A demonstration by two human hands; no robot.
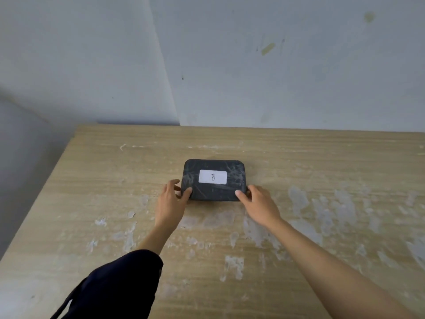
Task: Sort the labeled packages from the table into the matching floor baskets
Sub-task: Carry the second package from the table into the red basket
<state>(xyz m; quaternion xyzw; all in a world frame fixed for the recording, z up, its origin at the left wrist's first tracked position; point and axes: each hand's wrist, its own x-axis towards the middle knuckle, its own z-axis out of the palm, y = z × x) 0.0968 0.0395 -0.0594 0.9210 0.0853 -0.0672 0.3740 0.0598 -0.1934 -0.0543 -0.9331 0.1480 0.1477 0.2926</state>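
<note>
A black wrapped package (213, 187) lies flat on the wooden table (322, 171), a little past its middle. A white label (212, 176) on its top reads "B". My left hand (171, 201) grips the package's near left corner, thumb on top and fingers along the left side. My right hand (257, 201) grips the near right corner the same way, thumb on top. The package still rests on the table. No baskets are in view.
The table top is worn, with pale scuffed patches across its near half. Its left edge (39, 196) runs diagonally, with grey floor beyond. A white wall (276, 77) stands right behind the far edge.
</note>
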